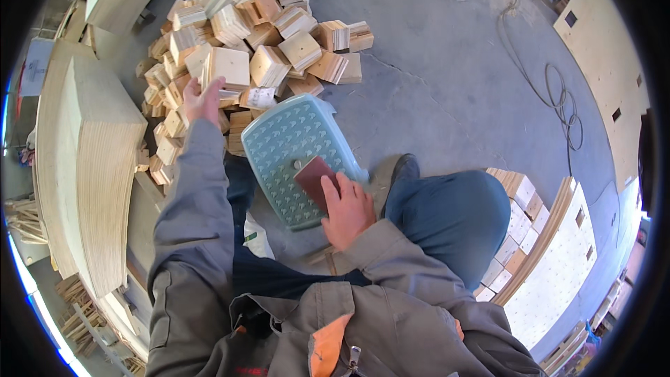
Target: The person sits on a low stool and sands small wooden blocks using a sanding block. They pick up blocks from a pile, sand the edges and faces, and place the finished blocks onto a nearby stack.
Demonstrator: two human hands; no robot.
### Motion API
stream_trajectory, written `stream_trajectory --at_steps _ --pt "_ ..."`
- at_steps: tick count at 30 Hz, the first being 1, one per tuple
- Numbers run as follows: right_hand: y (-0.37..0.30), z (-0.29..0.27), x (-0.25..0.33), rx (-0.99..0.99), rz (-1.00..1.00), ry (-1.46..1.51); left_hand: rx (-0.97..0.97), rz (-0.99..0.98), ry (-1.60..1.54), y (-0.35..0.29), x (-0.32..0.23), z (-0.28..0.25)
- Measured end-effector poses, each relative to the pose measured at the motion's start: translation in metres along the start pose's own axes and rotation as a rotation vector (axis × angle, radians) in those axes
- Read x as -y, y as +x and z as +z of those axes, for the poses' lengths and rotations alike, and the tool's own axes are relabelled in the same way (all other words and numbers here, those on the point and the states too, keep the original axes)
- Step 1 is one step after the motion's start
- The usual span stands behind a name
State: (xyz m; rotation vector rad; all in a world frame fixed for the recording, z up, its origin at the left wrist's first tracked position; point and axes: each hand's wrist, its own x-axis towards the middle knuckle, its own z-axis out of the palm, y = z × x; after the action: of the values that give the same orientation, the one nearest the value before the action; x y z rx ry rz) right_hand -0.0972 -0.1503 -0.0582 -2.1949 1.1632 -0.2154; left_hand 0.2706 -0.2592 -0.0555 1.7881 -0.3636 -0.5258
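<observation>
At far left a tall stack of pale curved plywood sheets [91, 167] stands on edge; just beside it the left hand [202, 101] reaches out, fingers closed around one square plywood block [229, 68] at the near side of the heap of plywood blocks [258, 28], seemingly lifting it; further right the right hand [347, 209] rests on a pale green plastic stool [296, 150], fingers curled over a reddish-brown sanding block [315, 178], pinning it flat; at right, stacked blocks [520, 216] lean against a perforated white panel [558, 272].
</observation>
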Motion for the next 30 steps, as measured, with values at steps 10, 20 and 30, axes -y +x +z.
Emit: stream_trajectory --at_steps 10,20,30 --pt "-0.01 0.01 -0.008 0.032 0.009 -0.121 0.051 -0.301 -0.302 -0.193 0.05 -0.101" --pt "-0.006 0.007 -0.004 0.125 0.083 -0.069 0.043 -0.175 -0.137 -0.251 0.086 -0.098" --pt "0.012 0.003 -0.037 -0.133 0.219 0.593 0.184 0.296 0.48 -0.279 0.102 -0.079"
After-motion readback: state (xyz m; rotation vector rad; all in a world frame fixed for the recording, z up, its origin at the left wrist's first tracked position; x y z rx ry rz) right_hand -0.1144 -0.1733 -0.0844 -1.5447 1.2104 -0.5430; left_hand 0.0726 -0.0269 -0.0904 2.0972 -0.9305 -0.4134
